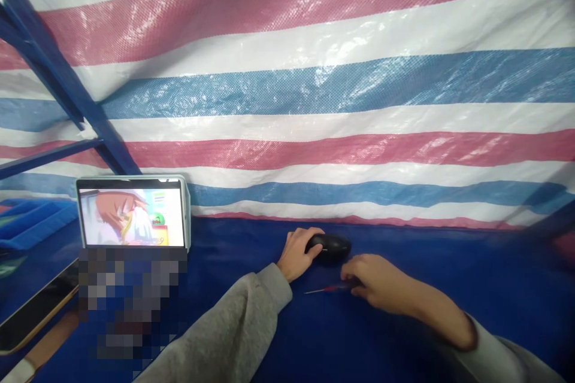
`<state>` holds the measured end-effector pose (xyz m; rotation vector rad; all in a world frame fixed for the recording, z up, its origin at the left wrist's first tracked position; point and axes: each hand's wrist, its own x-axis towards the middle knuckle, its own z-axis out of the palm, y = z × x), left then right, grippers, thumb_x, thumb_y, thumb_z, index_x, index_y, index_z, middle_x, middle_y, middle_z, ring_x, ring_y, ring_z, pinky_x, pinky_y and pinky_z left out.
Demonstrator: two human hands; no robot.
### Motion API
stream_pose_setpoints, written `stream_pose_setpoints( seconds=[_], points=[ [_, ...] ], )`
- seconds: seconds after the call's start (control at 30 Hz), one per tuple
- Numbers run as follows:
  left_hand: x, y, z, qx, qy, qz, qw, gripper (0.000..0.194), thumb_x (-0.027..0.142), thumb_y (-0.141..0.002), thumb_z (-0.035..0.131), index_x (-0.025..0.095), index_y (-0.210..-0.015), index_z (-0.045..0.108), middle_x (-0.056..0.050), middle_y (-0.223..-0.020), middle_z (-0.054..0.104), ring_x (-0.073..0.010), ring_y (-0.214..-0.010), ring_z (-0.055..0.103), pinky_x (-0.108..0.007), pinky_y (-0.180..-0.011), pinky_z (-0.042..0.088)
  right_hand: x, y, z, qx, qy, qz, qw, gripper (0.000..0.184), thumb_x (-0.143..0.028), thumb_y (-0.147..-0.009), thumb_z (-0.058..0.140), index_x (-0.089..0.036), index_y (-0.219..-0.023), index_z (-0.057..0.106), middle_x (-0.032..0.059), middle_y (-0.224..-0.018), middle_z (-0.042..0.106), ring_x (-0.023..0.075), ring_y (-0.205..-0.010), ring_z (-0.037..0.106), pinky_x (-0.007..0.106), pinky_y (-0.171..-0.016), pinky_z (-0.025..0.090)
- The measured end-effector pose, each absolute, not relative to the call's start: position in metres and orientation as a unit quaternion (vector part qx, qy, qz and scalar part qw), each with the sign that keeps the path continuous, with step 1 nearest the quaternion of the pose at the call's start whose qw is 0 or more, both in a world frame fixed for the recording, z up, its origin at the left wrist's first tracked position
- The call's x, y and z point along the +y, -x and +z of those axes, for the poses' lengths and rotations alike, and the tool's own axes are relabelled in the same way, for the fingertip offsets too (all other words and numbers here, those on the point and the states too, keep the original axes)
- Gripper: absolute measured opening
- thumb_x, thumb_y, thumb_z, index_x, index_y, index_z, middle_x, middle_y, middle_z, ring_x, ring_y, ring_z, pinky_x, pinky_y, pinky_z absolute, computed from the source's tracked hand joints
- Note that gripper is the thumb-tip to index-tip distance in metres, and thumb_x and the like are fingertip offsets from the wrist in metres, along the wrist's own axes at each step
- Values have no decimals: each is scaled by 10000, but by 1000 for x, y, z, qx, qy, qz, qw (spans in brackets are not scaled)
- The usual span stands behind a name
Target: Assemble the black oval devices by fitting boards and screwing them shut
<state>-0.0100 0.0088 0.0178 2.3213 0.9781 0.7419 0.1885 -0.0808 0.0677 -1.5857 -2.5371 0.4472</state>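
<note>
A black computer mouse [331, 248] lies on the dark blue table surface, near its back edge. Wrapped over its left end is my left hand [300, 251], with the thumb along the near side. To the right and closer to me, my right hand [380, 281] has its fingers curled around the dark end of a small screwdriver [331, 288]. The red part of the handle and the thin metal shaft show, pointing left along the table below the mouse. My right fingers partly hide the handle end.
A tablet [132, 215] in a pale case stands at the left, playing a cartoon. Before it lie a pixelated patch and a dark phone-like slab [40, 305]. Blue trays [42, 221] sit far left. A striped plastic sheet [336, 90] hangs behind, beside a blue metal frame [101, 125].
</note>
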Motion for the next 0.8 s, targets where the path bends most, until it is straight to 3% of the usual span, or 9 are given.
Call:
stream_pose_setpoints(
  seconds=[0.1, 0.2, 0.3, 0.37, 0.43, 0.63, 0.8],
  points=[
    [9, 9, 16, 378, -863, 267, 204, 237, 321, -963, 442, 295, -1159, 573, -21, -1055, 606, -231, -1052, 507, -396, -888, 395, -83, -179, 61, -843, 523, 122, 22, 185, -127, -691, 604, -241, -822, 665, 49, -866, 701, 216, -781, 651, 297, -662, 447],
    [10, 9, 11, 390, -870, 253, 165, 256, 289, -977, 410, 293, -1176, 571, -32, -1063, 565, -222, -1067, 487, -393, -890, 389, -80, -176, 60, -852, 511, 107, 41, 34, -233, -764, 624, -227, -791, 643, 44, -841, 685, 212, -776, 636, 333, -713, 456],
    [10, 8, 6, 385, -878, 244, 145, 262, 274, -990, 391, 299, -1183, 567, -28, -1067, 551, -210, -1074, 480, -388, -895, 380, -72, -180, 50, -830, 536, 33, 151, 198, -337, -891, 496, -215, -876, 651, 73, -908, 671, 226, -857, 619, 407, -812, 454],
    [11, 7, 4, 382, -881, 243, 141, 264, 284, -996, 390, 303, -1200, 557, -24, -1075, 557, -205, -1071, 486, -379, -887, 383, -65, -183, 33, -785, 568, -31, 245, 287, -344, -919, 443, -196, -1070, 639, 130, -1104, 633, 258, -1026, 586, 439, -883, 448],
    [12, 7, 5, 381, -878, 249, 146, 255, 302, -993, 414, 302, -1207, 554, -18, -1089, 572, -201, -1062, 500, -369, -878, 390, -59, -185, 14, -759, 585, -37, 284, 391, -403, -906, 469, -201, -1223, 580, 145, -1261, 566, 277, -1162, 527, 453, -947, 437],
    [9, 8, 9, 395, -848, 317, 153, 128, 287, -924, 568, 219, -992, 652, -24, -993, 653, -206, -994, 562, -374, -865, 397, -57, -181, -13, -721, 614, 20, 319, 374, -381, -948, 397, -223, -1244, 563, 107, -1208, 611, 232, -1115, 574, 423, -942, 465],
    [10, 13, 8, 345, -873, 316, 135, 129, 230, -885, 624, 215, -1003, 675, -32, -977, 677, -211, -1018, 582, -391, -889, 404, -60, -178, -10, -718, 611, 20, 333, 357, -354, -957, 381, -203, -1226, 560, 121, -1178, 621, 240, -1090, 584, 434, -926, 464]
  ],
)
